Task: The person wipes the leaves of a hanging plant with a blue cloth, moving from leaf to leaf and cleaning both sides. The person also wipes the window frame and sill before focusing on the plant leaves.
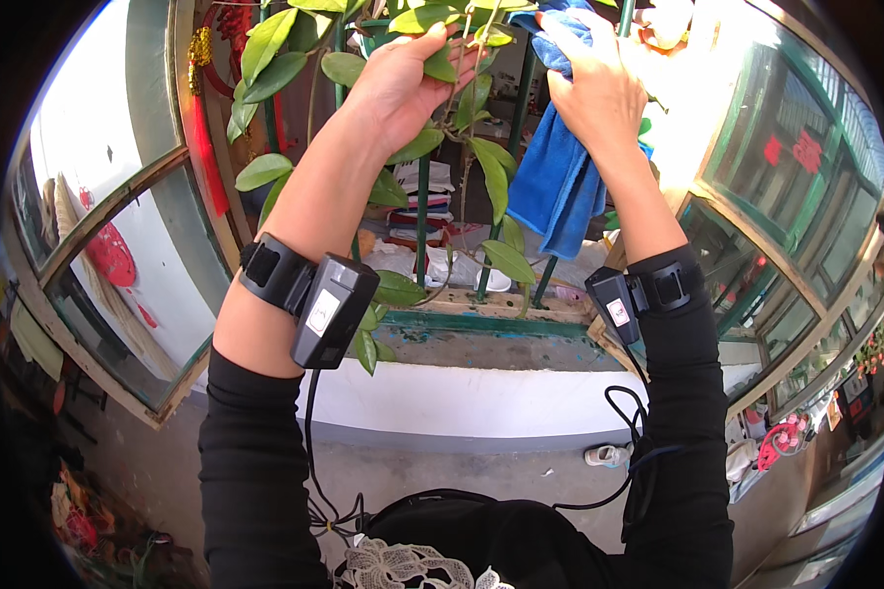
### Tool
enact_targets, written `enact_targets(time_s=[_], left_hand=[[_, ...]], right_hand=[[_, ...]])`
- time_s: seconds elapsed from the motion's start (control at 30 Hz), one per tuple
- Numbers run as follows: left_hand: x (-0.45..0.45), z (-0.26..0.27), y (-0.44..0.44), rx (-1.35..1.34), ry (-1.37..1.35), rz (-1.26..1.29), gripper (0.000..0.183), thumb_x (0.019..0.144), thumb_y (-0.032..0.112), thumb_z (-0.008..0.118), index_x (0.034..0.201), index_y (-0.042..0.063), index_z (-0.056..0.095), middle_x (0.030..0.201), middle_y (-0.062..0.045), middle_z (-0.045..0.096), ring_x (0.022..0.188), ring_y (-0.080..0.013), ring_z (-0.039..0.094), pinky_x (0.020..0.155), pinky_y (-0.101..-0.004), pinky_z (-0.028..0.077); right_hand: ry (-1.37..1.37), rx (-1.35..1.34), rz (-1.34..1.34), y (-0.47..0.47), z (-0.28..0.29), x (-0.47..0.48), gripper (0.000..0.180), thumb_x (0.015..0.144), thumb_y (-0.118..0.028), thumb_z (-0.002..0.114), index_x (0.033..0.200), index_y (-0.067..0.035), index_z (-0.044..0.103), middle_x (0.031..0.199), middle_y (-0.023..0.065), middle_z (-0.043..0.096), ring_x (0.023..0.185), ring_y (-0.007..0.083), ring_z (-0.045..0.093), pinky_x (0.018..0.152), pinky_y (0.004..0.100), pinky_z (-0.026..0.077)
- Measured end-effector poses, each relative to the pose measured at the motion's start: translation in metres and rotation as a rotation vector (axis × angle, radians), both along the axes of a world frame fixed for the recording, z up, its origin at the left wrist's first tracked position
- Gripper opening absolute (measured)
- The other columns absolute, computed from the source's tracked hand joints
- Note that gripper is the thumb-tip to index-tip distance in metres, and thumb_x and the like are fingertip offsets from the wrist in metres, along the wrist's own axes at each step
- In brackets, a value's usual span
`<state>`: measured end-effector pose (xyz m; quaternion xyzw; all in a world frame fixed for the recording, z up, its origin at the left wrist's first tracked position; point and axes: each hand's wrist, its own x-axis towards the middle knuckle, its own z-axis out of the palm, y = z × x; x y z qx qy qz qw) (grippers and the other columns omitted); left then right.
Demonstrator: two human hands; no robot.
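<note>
My left hand [421,82] is raised palm up among the leaves of a potted trailing vine [495,177]. Its fingers are extended behind thin stems, and a green leaf [439,65] lies over the palm. Whether the hand bears any weight of the vine, I cannot tell. My right hand [600,92] grips a blue cloth [556,180], bunched at the top near the fingers, with the rest hanging down before the window bars. Part of a green pot [374,37] shows behind the leaves at the top.
Green metal bars [422,221] stand behind the vine, above a worn window sill [479,346]. Open glazed window sashes flank me at left [129,213] and right [766,199]. Folded cloths [420,210] are stacked inside. Black cables [311,434] hang from the devices on my arms.
</note>
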<state>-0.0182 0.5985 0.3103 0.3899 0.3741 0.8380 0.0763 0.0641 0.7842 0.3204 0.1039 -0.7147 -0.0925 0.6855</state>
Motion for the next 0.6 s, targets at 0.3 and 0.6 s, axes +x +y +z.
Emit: enact_targets(time_s=[0.3, 0.6], left_hand=[[0.007, -0.002, 0.002, -0.006, 0.013, -0.002, 0.039, 0.111, 0.018, 0.041, 0.14, -0.006, 0.05, 0.138, -0.02, 0.06, 0.129, -0.031, 0.06, 0.115, -0.0459, 0.047], [-0.009, -0.004, 0.007, 0.003, 0.051, -0.015, 0.04, 0.111, 0.019, 0.043, 0.144, -0.001, 0.053, 0.139, -0.01, 0.061, 0.127, -0.0205, 0.058, 0.113, -0.0394, 0.045]], right_hand=[[0.015, 0.189, -0.037, -0.023, -0.016, -0.008, 0.052, 0.076, -0.006, 0.068, 0.127, -0.016, 0.071, 0.124, 0.0155, 0.063, 0.104, 0.0372, 0.058, 0.087, 0.047, 0.054], [-0.036, 0.138, 0.068, -0.034, -0.023, -0.005, 0.047, 0.075, -0.003, 0.066, 0.12, -0.012, 0.072, 0.119, 0.0146, 0.063, 0.106, 0.0378, 0.056, 0.089, 0.0472, 0.052]])
